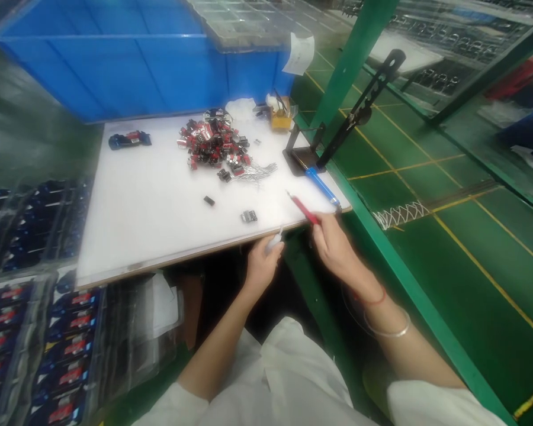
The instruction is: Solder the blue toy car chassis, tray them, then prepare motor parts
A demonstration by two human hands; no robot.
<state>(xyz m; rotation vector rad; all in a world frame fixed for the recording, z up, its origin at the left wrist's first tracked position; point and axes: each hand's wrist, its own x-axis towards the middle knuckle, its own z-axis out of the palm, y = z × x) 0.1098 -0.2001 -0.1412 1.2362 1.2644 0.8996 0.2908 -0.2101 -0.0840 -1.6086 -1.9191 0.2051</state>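
Observation:
My left hand (263, 260) is closed at the front edge of the white tabletop (151, 195), around a small whitish piece with a narrow tip (274, 241); its kind is unclear. To the right, my right hand (333, 239) grips a red pen-like tool (305, 209), its thin pale tip pointing left over the table. A blue-handled soldering iron (322, 186) lies just beyond that hand, its front end at a black stand (304, 157). A small grey-and-black part (249, 216) and a small black piece (209, 201) lie on the tabletop near my left hand.
Farther back is a heap of red and black parts (213, 142) beside thin wires (257, 171). A dark blue and red part (130, 140) lies at left. Behind stand a yellow box (281, 121) and large blue bin (160, 71). Trays of parts (48, 349) flank the table; a green post (349, 59) rises at right.

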